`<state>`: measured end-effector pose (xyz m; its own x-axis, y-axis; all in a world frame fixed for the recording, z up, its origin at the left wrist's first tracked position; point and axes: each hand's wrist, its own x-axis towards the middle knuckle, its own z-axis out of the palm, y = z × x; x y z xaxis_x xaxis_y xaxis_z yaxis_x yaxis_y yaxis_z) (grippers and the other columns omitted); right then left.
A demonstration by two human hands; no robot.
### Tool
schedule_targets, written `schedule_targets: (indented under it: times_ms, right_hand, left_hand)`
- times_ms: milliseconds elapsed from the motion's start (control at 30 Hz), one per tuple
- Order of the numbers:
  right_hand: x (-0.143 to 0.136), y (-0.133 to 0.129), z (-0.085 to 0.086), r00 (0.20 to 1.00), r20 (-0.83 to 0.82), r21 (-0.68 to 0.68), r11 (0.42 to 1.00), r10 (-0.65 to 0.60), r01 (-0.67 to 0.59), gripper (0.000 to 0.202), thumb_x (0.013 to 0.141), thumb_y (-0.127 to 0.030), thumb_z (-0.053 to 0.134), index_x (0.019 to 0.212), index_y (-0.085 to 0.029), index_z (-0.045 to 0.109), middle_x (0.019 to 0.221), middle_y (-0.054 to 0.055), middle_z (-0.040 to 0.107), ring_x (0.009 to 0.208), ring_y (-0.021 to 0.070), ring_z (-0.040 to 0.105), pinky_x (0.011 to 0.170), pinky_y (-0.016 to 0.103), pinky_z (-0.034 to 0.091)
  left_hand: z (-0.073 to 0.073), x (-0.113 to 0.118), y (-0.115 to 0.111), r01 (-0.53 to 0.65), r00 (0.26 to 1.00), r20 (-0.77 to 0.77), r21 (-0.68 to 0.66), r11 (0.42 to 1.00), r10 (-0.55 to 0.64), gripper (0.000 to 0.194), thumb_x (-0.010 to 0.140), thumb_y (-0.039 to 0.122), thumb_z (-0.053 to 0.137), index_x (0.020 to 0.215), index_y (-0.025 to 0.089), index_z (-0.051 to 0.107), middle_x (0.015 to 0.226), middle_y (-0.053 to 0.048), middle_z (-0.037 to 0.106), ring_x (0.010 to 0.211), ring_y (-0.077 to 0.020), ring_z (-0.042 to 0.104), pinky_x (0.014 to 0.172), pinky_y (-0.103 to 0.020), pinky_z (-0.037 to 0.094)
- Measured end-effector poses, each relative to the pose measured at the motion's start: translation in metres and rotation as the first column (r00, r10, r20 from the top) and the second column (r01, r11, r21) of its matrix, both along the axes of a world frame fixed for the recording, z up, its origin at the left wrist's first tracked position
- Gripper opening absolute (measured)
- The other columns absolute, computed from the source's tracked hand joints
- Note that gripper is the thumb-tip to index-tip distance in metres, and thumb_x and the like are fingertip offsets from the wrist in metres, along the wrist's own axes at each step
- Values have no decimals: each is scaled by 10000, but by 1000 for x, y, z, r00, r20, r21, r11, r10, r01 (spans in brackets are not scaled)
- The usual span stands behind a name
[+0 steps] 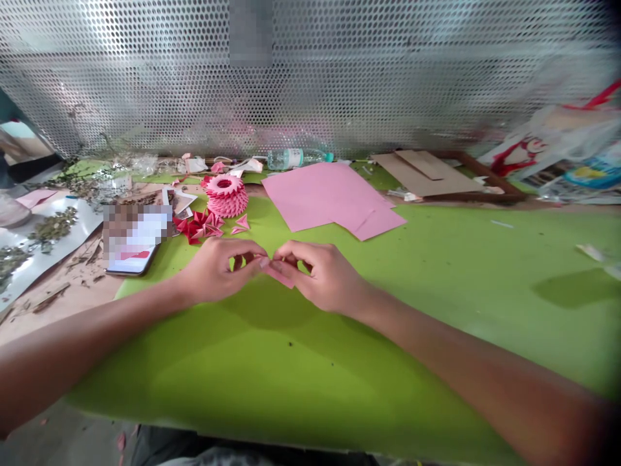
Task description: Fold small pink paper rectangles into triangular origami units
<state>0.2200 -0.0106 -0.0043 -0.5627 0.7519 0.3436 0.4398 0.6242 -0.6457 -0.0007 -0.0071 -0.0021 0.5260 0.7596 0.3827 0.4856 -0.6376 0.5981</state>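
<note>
Between my two hands is a small piece of pink paper (pixel 281 274), held just above the green tabletop. My left hand (pixel 218 268) pinches its left end between thumb and fingers. The fingers of my right hand (pixel 323 272) close on its right side, and they cover part of it. Beyond my left hand stands a ring-shaped stack of folded pink paper (pixel 227 197). Red and pink folded paper pieces (pixel 198 225) lie in front of that stack, with small pink triangles (pixel 240 224) beside them. Larger pink paper sheets (pixel 320 194) rest flat behind my hands.
A phone (pixel 138 243) with a lit screen lies at the left, near dried plant bits (pixel 53 230). At the back are a plastic bottle (pixel 298 158) on its side and brown cardboard (pixel 427 173). A perforated metal panel (pixel 339 84) rises behind the table.
</note>
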Motion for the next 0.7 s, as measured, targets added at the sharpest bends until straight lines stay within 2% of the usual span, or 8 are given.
schedule_targets:
  times_ms: [133,300,433,533,600,700]
  right_hand:
    - [1,0,2,1000,-6,-201,979,-29,27,290,944,-446,591,917,-181,707,743,16,702,534,105,530,496,242,348]
    - [4,6,4,999,16,-373,927,-44,47,372,944,-494,569,850,-158,699,680,13,666,460,83,424,454,244,281]
    - [9,14,2,999,-2,-455,890,-51,44,373,876,-523,655,861,-156,719,785,49,727,542,105,514,506,247,339]
    - [12,19,-1,998,6,-473,879,-59,55,361,855,-512,682,861,-153,718,804,55,740,533,103,512,498,247,336]
    - [13,20,-3,999,17,-452,891,-51,53,341,863,-494,680,838,-155,710,772,44,733,510,96,493,487,246,329]
    - [12,17,-5,998,63,-281,959,-18,36,298,894,-447,664,839,-160,722,773,40,725,574,115,555,536,252,375]
  left_hand:
    - [2,1,2,-61,998,26,-80,995,63,221,918,314,597,810,162,716,745,-21,725,641,-122,619,579,-211,440]
    - [4,-1,4,-156,987,-77,-168,973,144,316,928,362,562,739,156,709,645,5,662,528,-96,530,507,-215,353]
    - [1,-4,9,-208,975,-119,-206,956,187,339,928,375,534,730,160,706,586,18,600,487,-91,483,464,-215,308]
    - [-1,-6,12,-192,977,-132,-203,960,167,333,927,379,535,733,161,695,580,23,591,480,-89,468,453,-214,299]
    - [-1,-6,12,-147,984,-124,-180,972,126,300,921,358,549,749,161,694,626,16,628,525,-93,513,482,-206,333]
    - [0,-5,9,-90,992,-98,-134,987,77,238,907,328,583,783,164,704,706,3,687,600,-104,582,529,-201,378]
